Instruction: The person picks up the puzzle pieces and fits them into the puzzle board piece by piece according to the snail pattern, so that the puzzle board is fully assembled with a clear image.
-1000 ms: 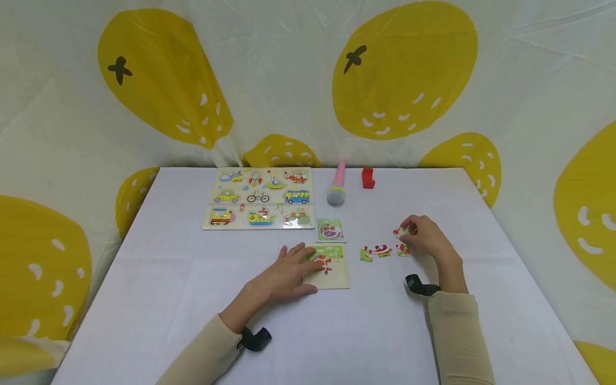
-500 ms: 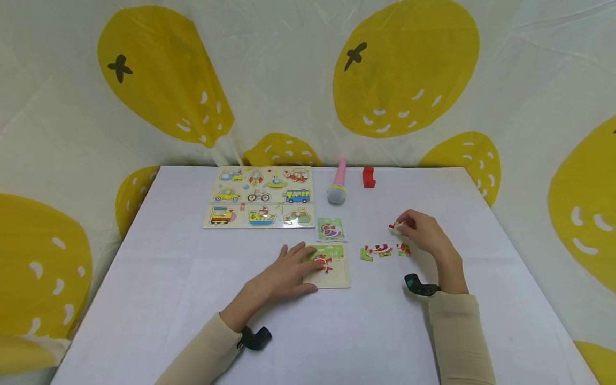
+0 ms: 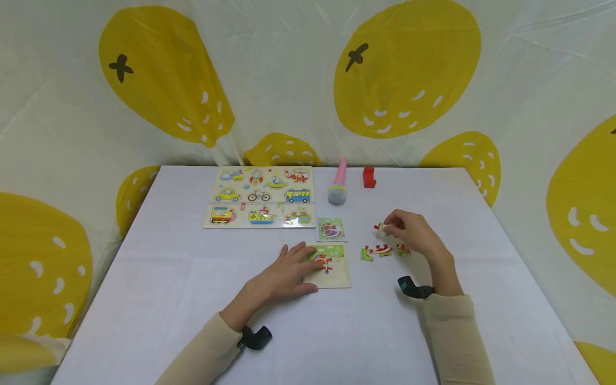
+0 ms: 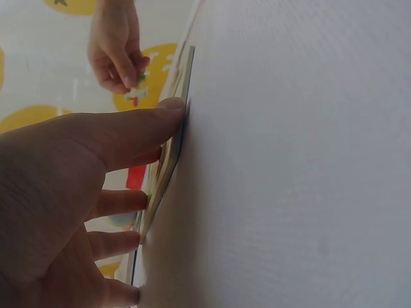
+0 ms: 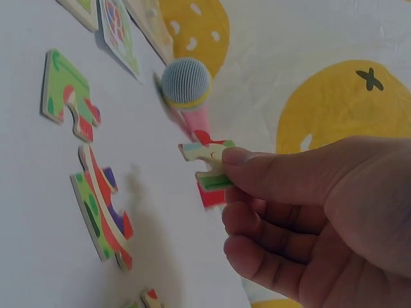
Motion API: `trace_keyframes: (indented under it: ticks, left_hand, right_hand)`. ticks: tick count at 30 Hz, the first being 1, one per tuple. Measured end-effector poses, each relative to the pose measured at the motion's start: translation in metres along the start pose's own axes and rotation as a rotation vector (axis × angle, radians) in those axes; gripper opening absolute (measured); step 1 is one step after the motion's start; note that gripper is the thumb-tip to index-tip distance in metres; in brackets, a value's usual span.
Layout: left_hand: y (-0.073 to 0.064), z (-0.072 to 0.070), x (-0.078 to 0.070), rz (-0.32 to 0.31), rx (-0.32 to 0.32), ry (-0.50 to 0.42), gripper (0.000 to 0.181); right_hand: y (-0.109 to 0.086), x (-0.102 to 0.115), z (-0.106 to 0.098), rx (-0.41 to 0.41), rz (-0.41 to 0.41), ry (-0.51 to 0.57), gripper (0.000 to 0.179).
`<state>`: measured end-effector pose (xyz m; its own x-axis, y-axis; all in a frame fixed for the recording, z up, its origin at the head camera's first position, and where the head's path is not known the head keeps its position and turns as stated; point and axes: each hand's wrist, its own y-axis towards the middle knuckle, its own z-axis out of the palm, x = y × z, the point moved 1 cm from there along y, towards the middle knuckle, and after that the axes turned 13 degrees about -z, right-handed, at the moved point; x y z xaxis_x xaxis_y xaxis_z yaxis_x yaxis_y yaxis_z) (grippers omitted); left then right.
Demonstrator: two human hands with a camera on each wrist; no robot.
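Note:
A jigsaw piece in cream, green and red is pinched between thumb and fingers of my right hand, raised above the table. My left hand lies with spread, straight fingers over the left side of a square wooden puzzle board. Some green and red pieces are fitted in the board's upper part. Several loose jigsaw pieces lie right of the board, among them a green corner piece and a striped red, white and purple piece.
Behind the board lies a small picture card. A vehicle peg puzzle is at the back left. Toward the table's back edge are a pink toy microphone and a red block.
My right hand has lifted the jigsaw piece and carried it leftward, past the loose pieces. My left hand stays in place on the board.

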<state>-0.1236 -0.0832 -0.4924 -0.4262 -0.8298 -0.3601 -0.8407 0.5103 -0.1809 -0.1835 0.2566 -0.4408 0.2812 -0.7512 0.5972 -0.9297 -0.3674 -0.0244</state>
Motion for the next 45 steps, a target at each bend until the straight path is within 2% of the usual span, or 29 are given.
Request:
trace_keyframes:
  ticks: [6, 16, 23, 28, 45]
  left_hand:
    - [0.000, -0.001, 0.000, 0.001, -0.005, -0.006, 0.052]
    - [0.000, -0.001, 0.000, 0.008, -0.009, -0.012, 0.052]
    - [0.000, -0.001, 0.000, 0.018, -0.010, -0.014, 0.052]
    - [0.000, -0.002, 0.000, 0.020, -0.012, -0.009, 0.052]
    - [-0.001, -0.005, 0.000, 0.023, -0.004, -0.021, 0.052]
  right_hand:
    - [0.004, 0.011, 0.007, 0.027, -0.054, -0.001, 0.018]
    - [0.011, 0.026, 0.021, 0.110, -0.072, -0.002, 0.017]
    - [0.010, 0.037, 0.027, 0.145, -0.122, 0.028, 0.015]
    - [0.012, 0.042, 0.034, 0.173, -0.183, 0.040, 0.013]
    - [0.019, 0.056, 0.064, 0.325, -0.275, 0.055, 0.005]
